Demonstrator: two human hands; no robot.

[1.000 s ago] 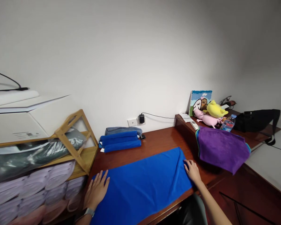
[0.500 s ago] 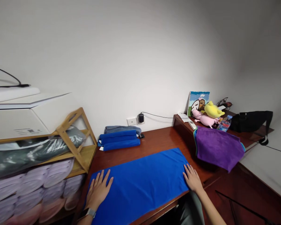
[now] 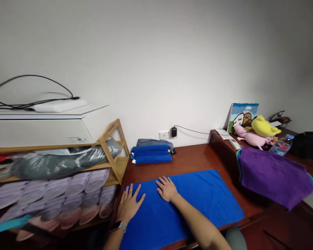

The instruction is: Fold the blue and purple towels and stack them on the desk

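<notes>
A blue towel (image 3: 200,198) lies spread over the front of the reddish-brown wooden desk (image 3: 193,158), reaching its front edge. My left hand (image 3: 128,205), with a watch on the wrist, rests on the towel's left end with fingers spread. Flat on the towel, left of its middle, lies my right hand (image 3: 167,189), fingers apart and nothing in them. Behind, against the wall, sit folded blue towels (image 3: 152,154) with a grey-blue folded cloth (image 3: 153,141) at their back.
A purple towel (image 3: 273,177) drapes over the raised shelf at right, near plush toys (image 3: 264,126), a plastic bottle (image 3: 283,145) and a remote (image 3: 234,143). At left, a wooden rack (image 3: 120,166) holds several lilac slippers (image 3: 77,184) and a white box (image 3: 41,132).
My right hand has moved from the towel's right end leftward toward my left hand. The fold near the towel's right end has been flattened. The view has turned left.
</notes>
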